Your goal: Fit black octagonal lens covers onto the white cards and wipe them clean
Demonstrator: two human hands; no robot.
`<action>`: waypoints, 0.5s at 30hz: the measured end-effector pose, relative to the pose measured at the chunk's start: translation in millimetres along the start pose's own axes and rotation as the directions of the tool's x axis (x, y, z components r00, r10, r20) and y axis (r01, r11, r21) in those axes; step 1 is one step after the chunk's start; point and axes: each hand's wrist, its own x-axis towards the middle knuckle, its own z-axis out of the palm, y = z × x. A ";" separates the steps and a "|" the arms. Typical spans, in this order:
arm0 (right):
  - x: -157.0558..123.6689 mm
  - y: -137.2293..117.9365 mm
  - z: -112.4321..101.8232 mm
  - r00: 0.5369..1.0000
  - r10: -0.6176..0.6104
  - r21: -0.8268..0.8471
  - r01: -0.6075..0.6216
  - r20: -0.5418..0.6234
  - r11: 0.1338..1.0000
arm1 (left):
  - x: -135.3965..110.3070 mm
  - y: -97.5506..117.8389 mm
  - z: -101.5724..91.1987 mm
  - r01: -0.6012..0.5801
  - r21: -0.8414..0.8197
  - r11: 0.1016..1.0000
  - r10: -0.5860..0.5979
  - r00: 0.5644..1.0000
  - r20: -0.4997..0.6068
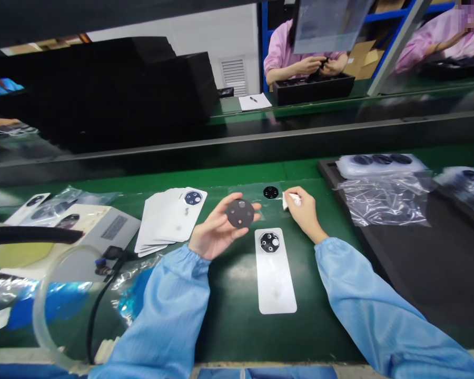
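Between the thumb and fingers of my left hand (pixel 210 231) is a dark round camera lens cover (pixel 239 213) with several small holes, held up above the mat. My right hand (pixel 303 213) is closed around a crumpled white cloth (pixel 290 200), close to the mat. Just left of that cloth lies another black round lens cover (pixel 270 192) on a clear film. Below and between my hands, a white phone back panel (pixel 276 284) lies flat, its round black camera area at the far end.
A fanned stack of white phone back panels (pixel 161 221) lies left. Beyond it stand a white box (pixel 114 231) and a clear hose (pixel 41 316). At right, a dark tray (pixel 426 263) holds plastic-bagged parts (pixel 383 189). Across the bench, a person in pink (pixel 280 58) handles something over a black bin (pixel 314 88).
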 end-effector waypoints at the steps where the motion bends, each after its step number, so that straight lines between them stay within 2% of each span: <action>1: -0.2 -0.6 -0.1 1.000 -0.002 0.006 0.002 -0.004 1.000 | -4.8 -1.6 2.4 0.010 -0.073 0.997 -0.008 0.999 0.032; 3: -0.2 -1.2 0.0 1.000 -0.004 0.011 0.004 0.001 1.000 | -11.0 -5.4 6.0 0.026 -0.169 0.985 -0.012 0.996 0.083; 8: 1.1 -1.1 1.4 1.000 -0.002 -0.009 0.002 0.012 1.000 | -18.6 -13.4 9.9 0.062 -0.251 0.966 -0.016 0.983 0.181; 12: 2.4 -0.7 2.5 1.000 -0.004 -0.025 0.005 0.021 1.000 | -23.6 -15.9 10.1 0.110 -0.363 0.925 0.020 0.941 0.337; 15: 2.8 -1.0 2.5 1.000 -0.006 -0.036 0.007 0.024 0.999 | -26.3 -15.5 9.4 0.158 -0.370 0.916 -0.008 0.926 0.378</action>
